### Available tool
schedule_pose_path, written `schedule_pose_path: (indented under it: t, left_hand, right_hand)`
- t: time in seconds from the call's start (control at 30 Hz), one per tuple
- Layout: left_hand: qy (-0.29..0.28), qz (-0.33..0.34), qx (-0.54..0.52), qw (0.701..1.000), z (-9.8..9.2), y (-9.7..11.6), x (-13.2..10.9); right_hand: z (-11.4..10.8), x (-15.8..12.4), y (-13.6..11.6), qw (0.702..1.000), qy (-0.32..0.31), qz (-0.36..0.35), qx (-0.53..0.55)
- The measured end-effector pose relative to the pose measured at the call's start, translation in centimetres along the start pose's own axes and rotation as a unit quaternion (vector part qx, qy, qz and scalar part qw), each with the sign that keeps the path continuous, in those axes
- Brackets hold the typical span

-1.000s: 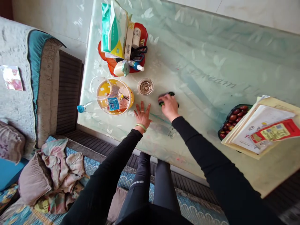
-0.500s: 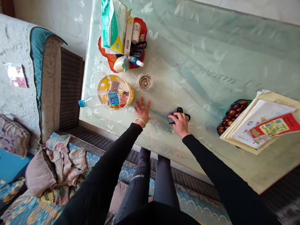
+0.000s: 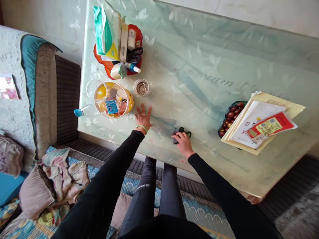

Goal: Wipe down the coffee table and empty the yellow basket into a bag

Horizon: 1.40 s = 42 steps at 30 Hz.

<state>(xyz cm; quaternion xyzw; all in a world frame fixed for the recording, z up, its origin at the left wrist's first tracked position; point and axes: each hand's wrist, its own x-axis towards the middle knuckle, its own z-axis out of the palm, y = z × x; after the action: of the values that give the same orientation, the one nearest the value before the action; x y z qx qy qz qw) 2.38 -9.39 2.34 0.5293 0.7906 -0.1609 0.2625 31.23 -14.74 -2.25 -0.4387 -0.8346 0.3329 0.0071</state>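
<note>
Two hands on the worktop [image 3: 199, 76]: the right hand [image 3: 183, 144], fingers [image 3: 178, 135] closed over a small dark object [image 3: 186, 133], holds it against the surface; the left hand [image 3: 143, 118], fingers spread apart, rests empty left of the object, nearer the glass cup [image 3: 141, 87].

Our right hand [image 3: 183, 144] sits curled over a small dark object with green ends [image 3: 181, 132] on the glass tabletop [image 3: 199, 63], its fingers pressing down. Our left hand [image 3: 143, 117] is spread open, a green bracelet [image 3: 141, 128] at the wrist, just beside a round plastic tub [image 3: 113, 99] with a yellow lining. Farther off sits a small glass dish [image 3: 141, 87] — and to the right, a tray of dates [image 3: 230, 116], partly under papers [image 3: 256, 124].
</note>
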Motion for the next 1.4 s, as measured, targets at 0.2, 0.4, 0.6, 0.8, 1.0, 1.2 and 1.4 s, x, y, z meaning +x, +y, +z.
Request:
schedule_pose_path:
  t: [0.2,0.4,0.6,0.8,1.0,1.2,1.4]
  left_hand:
    - [0.001,-0.002,-0.004,1.0,0.3,0.0,0.1]
    - [0.004,-0.004,-0.004,1.0,0.5,0.0,0.3]
    - [0.015,0.001,-0.012,1.0,0.2,0.0,-0.3]
    - [0.02,0.15,-0.037,0.988,-1.2,5.0,0.3]
    - [0.064,0.089,-0.002,0.994,-6.4,12.6,8.3]
    - [-0.005,0.009,0.095,0.995,-9.2,14.1,11.3]
    - [-0.014,0.015,0.137,0.99,-8.7,14.1,11.1]
  right_hand:
    - [-0.8,0.2,2.3,0.999,0.028,0.019,-0.002]
    - [-7.7,20.0,2.6,0.987,0.16,0.022,0.012]
    - [-9.1,20.1,1.7,0.977,0.2,0.075,0.007]
    - [-4.5,5.6,2.4,0.991,0.122,0.057,0.007]
    - [-7.7,11.0,6.6,0.971,0.212,0.109,-0.002]
    - [-15.0,24.1,12.1,0.938,0.335,0.09,0.008]
    - [-20.5,36.3,12.0,0.93,0.334,0.145,0.054]
